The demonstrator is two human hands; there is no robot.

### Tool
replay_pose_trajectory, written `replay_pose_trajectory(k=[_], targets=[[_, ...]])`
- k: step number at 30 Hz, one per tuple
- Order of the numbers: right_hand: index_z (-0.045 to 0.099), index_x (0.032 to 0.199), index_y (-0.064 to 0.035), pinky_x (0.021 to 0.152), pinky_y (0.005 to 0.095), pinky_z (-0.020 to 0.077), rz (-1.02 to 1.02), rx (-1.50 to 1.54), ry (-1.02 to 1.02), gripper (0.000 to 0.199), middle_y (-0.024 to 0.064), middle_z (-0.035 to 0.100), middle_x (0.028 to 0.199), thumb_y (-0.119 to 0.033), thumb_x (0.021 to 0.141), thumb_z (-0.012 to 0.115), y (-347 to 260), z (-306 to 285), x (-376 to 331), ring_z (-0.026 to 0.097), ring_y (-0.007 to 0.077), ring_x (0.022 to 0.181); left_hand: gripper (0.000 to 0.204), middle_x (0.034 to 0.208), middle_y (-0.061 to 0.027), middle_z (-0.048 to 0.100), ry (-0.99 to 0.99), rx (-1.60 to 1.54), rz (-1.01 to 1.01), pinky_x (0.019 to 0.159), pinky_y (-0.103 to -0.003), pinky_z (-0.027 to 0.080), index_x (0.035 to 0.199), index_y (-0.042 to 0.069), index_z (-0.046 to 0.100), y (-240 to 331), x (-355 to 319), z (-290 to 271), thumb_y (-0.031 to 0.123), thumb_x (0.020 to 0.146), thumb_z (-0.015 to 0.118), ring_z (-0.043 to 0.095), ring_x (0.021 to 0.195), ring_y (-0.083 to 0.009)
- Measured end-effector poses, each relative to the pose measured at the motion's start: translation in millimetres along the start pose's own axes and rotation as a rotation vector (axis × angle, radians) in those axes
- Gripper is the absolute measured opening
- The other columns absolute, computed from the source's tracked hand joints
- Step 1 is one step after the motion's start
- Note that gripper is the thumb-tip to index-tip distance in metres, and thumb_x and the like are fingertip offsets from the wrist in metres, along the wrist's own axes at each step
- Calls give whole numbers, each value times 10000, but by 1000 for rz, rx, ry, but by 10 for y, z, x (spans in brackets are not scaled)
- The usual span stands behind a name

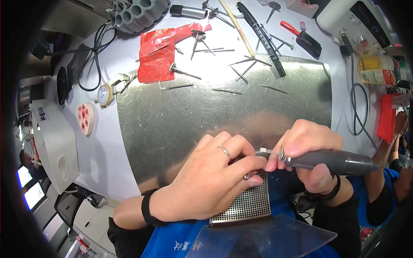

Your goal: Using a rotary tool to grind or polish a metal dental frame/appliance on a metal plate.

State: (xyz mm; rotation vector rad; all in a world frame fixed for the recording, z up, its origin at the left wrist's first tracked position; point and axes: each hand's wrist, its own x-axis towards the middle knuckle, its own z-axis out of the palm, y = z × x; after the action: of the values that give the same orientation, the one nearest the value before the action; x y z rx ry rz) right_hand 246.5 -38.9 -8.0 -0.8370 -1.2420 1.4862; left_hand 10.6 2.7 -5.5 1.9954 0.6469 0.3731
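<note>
My right hand (313,155) is wrapped round a dark grey rotary handpiece (331,162), whose cord runs off to the right. The handpiece's thin bit (270,151) points left and reaches the fingertips of my left hand (211,172). That hand is closed, with thumb and fingers pinching a small shiny metal piece (250,175), mostly hidden by the fingers. Both hands meet above a perforated metal plate (245,202) at the near edge of the bench. A clear plastic sheet (262,238) lies in front of that plate, over my blue apron.
A steel sheet (172,129) covers the bench middle. Loose burs (227,91), red plastic (157,62), a black marker (262,38) and a bur block (137,15) lie beyond. Left stand a dial gauge (104,94) and a pink-white model (85,118); a control box (355,26) sits right.
</note>
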Motion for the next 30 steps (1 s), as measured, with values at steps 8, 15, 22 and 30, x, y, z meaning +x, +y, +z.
replay_pose_trajectory(k=[8, 15, 22, 30], targets=[[624, 1242, 4, 745, 283, 541, 174, 148, 104, 440, 143, 681, 991, -266, 925, 763, -56, 21, -24, 670, 159, 837, 300, 969, -44, 599, 101, -148, 1, 840, -352, 424, 1125, 110, 740, -15, 11, -20, 74, 828, 749, 543, 891, -215], [658, 1165, 9, 752, 291, 542, 119, -11, 62, 307, 130, 711, 914, -15, 871, 745, -101, 46, 33, 689, 161, 840, 175, 993, -42, 628, 144, -190, 39, 866, -354, 405, 1069, 73, 732, -15, 10, -23, 133, 911, 687, 556, 907, -220], [716, 1091, 4, 760, 311, 565, -207, -152, 78, 349, 137, 746, 955, 82, 760, 792, 71, 210, 105, 728, 245, 862, 132, 969, -25, 632, -37, -244, 85, 897, -379, 332, 941, 91, 689, -19, -10, -88, 182, 992, 608, 546, 930, -219], [652, 1060, -68, 746, 359, 605, -207, -180, -134, 373, 187, 750, 978, 124, 774, 795, 94, 170, 130, 728, 296, 906, 162, 927, 41, 700, -88, -408, 85, 926, -349, 354, 949, 168, 792, -61, -32, -114, 313, 879, 765, 601, 949, -172]])
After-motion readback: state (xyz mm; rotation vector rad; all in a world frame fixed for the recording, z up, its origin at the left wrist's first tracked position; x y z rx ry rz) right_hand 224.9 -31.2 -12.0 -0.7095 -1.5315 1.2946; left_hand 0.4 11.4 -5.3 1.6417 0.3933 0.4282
